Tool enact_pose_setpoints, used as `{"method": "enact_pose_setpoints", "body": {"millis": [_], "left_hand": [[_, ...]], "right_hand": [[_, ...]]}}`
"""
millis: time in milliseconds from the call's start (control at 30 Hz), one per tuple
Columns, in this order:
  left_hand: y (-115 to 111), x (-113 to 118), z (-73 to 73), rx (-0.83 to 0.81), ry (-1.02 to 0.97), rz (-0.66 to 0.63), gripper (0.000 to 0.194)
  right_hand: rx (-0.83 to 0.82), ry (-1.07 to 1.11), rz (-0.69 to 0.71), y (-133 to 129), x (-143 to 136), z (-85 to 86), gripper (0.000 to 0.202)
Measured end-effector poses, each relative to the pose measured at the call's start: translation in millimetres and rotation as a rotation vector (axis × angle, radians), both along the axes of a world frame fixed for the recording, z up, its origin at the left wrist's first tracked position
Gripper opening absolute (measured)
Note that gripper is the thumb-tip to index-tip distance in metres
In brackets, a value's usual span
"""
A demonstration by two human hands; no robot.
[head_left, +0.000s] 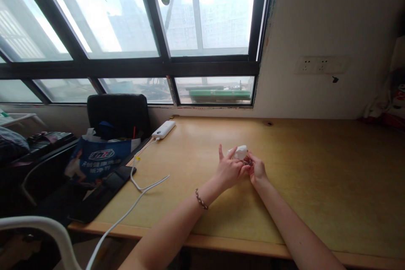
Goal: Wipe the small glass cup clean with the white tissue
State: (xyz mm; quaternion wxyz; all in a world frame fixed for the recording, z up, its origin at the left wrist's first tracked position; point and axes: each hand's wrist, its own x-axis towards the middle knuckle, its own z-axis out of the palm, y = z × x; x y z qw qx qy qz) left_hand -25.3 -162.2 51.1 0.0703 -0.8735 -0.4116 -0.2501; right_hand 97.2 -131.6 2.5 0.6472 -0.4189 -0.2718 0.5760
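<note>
My left hand is over the middle of the table, with one finger raised and the others closed on a crumpled white tissue. Opposite it, my right hand has its fingers and thumb closed round a small dark-red, shiny object. The two hands meet there, and the tissue lies against or just above the red object. Fingers cover most of that object, so its kind is unclear. A braided bracelet circles my left wrist.
A white power bank with a white cable lies on the table's left side. A black flat item overhangs the left edge. Beyond are a blue bag and a black chair. A window and wall stand behind.
</note>
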Motion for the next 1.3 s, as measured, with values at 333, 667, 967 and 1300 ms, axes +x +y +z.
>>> {"method": "enact_pose_setpoints", "body": {"millis": [333,667,967,1300], "left_hand": [[3,-2,-6.6,0.043,-0.020,0.123,0.035],[20,-11,-21.3,-0.350,-0.135,-0.065,0.036],[14,-10,-5.5,-0.104,0.020,-0.013,0.032],[13,-15,-4.7,0.064,0.033,0.104,0.032]], "right_hand": [[-0.044,0.081,0.070,-7,-1,11.9,0.029],[-0.045,0.103,0.085,-3,-1,1.2,0.026],[0.045,0.339,0.175,3,1,-2.0,0.017],[0.040,0.205,0.149,-1,-1,0.3,0.032]]}}
